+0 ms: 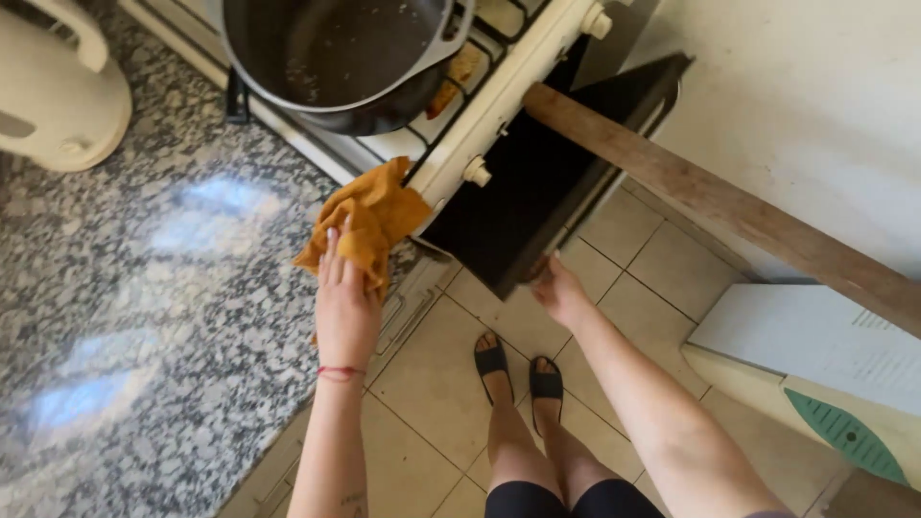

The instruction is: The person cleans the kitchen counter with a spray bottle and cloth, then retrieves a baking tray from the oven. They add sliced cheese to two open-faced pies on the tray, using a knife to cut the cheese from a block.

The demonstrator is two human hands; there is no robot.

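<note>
My left hand [345, 309] lies flat on an orange cloth [369, 219] at the edge of the speckled granite counter [163, 278], close to the corner of the white stove [499, 105]. A thin red band circles that wrist. My right hand [559, 291] grips the lower edge of the black oven door [537, 182], which hangs partly open. A dark pot [336, 58] stands on the stove's burner grate above the cloth.
A long wooden board [729, 211] leans across the oven door toward the wall. A cream plastic appliance [58, 86] stands at the counter's far left. White and green boxes [825, 384] lie on the tiled floor at right. My sandalled feet [518, 369] stand before the oven.
</note>
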